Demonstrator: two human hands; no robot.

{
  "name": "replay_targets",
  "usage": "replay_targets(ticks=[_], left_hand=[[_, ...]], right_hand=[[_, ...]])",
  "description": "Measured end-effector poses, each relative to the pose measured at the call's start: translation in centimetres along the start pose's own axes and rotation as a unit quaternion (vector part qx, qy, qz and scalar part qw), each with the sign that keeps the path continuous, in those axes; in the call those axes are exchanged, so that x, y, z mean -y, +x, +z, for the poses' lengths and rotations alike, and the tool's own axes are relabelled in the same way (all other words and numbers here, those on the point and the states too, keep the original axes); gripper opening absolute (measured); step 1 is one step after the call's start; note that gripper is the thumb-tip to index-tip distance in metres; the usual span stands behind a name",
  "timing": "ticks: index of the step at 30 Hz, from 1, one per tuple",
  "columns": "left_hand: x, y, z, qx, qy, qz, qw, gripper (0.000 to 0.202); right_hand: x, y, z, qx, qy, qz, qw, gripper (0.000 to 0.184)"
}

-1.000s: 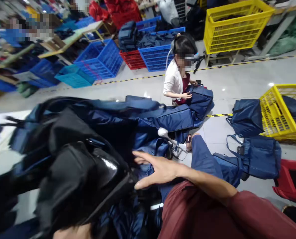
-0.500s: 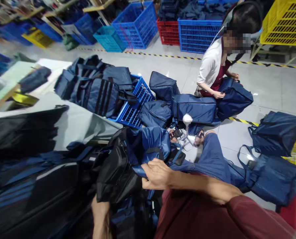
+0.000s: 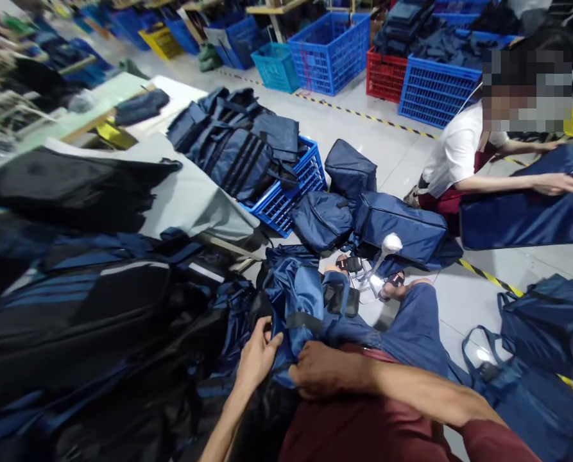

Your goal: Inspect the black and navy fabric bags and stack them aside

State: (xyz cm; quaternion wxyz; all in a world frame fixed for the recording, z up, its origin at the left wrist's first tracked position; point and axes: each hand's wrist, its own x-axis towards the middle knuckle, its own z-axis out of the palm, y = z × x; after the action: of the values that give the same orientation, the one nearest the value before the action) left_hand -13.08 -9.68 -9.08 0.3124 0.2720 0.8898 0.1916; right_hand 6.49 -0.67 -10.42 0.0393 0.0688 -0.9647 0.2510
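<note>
A crumpled blue bag point(image 3: 301, 292) with a dark strap rests on my lap. My left hand point(image 3: 256, 358) grips its near left edge, thumb and fingers bent around the fabric. Close beside it, my right hand point(image 3: 319, 371) is closed in a fist on the bag's near edge. Part of the cloth between the two hands is hidden by my fingers. To the left, a heap of black and blue bags point(image 3: 98, 301) reaches right up to my left forearm.
A blue crate point(image 3: 286, 204) piled with navy bags stands ahead. Several navy bags point(image 3: 401, 221) lie on the floor, more at right point(image 3: 550, 321). A co-worker point(image 3: 464, 144) handles a large navy bag point(image 3: 527, 218). A white stand point(image 3: 391, 244) is between my feet.
My left hand has come up and right from the dark bag's lower edge to beside my right hand. The bag is more gathered. My view has swung left; the co-worker's bag is stretched out.
</note>
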Motion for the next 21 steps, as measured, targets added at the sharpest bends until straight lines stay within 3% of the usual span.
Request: replay_targets(ticks=[2,4,6,9,11,13,15,18,19,21], left_hand=[[-0.3,-1.2,-0.1,-0.014,-0.066,0.02,0.998,0.065],[-1.0,-2.5,-1.0,-0.026,-0.124,0.038,0.991,0.072],[-2.0,-4.0,-2.6,-0.043,-0.161,0.057,0.984,0.075],[-3.1,-6.3,-6.1,-0.088,-0.172,0.087,0.977,0.073],[-3.3,-7.6,-8.8,-0.14,-0.151,0.108,0.973,0.065],[-3.1,-8.4,-11.3,-0.201,-0.131,0.119,0.963,0.055],[-2.8,-8.4,-13.3,-0.257,-0.13,0.109,0.951,0.05],[-2.1,-6.5,-14.8,-0.308,-0.135,0.059,0.94,0.057],[-1.7,-5.4,-15.0,-0.323,-0.136,0.043,0.936,0.062],[-0.5,-2.9,-15.0,-0.354,-0.139,0.017,0.925,0.069]], right_hand=[[-1.4,-0.7,-2.6,0.013,0.118,0.004,0.993,0.036],[-3.7,-1.1,-5.6,-0.017,0.289,0.024,0.957,0.043],[-7.2,-1.3,-8.1,-0.13,0.415,0.109,0.894,0.047],[-14.1,-1.3,-10.0,-0.332,0.43,0.325,0.774,0.048],[-18.2,-1.6,-9.8,-0.359,0.44,0.436,0.698,0.048],[-20.7,-2.2,-8.5,-0.334,0.472,0.496,0.647,0.054],[-21.2,-3.2,-6.6,-0.315,0.54,0.501,0.599,0.058],[-19.6,-5.3,-4.2,-0.303,0.684,0.42,0.514,0.047],[-18.9,-6.2,-3.9,-0.304,0.719,0.383,0.494,0.043],[-17.4,-7.7,-4.1,-0.309,0.75,0.328,0.484,0.039]])
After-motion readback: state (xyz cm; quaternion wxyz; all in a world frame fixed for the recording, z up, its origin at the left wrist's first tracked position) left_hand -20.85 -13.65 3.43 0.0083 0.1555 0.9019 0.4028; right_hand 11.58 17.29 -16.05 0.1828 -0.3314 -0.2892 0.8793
